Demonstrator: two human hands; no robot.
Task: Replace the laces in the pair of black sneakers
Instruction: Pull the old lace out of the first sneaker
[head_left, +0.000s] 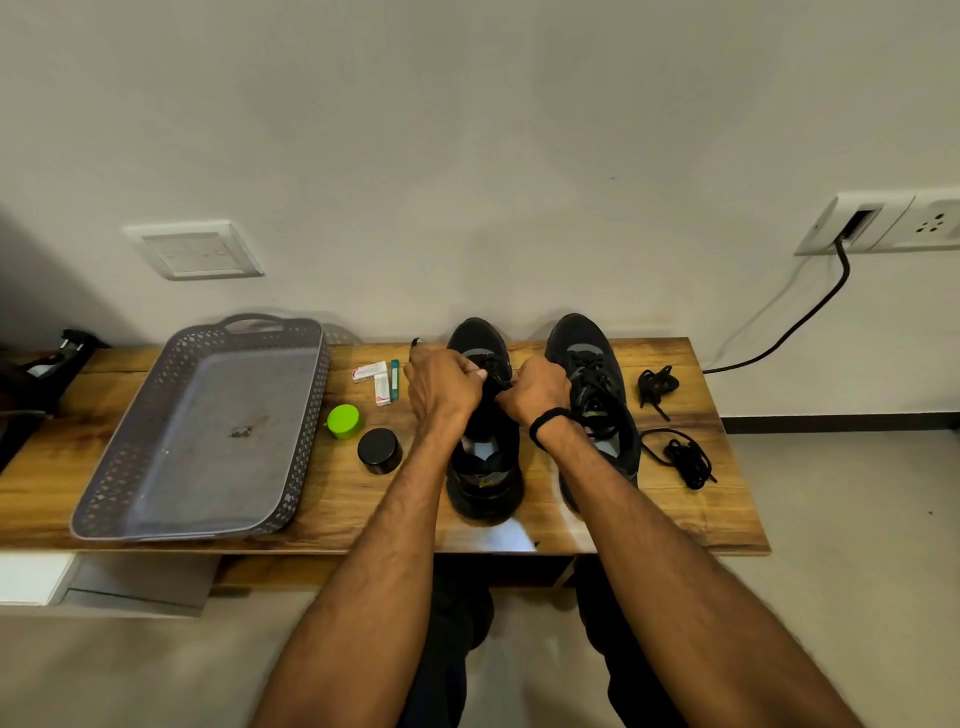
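On the wooden desk (675, 519), a black lace (497, 383) was pinched by curled fingers of the left hand (441, 387) and right hand (535, 395) over the middle sneaker (485, 467). A dark speck (240, 431) was seen in the grey lattice-walled tray (208, 374). Two loose laces (657, 384) were coiled right of the second sneaker (582, 343).

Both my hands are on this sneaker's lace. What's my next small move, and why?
Probably pull the lace taut through the left sneaker's current eyelets: left hand and right hand both pinch it mid-shoe, and the section nearer the ankle looks unlaced.
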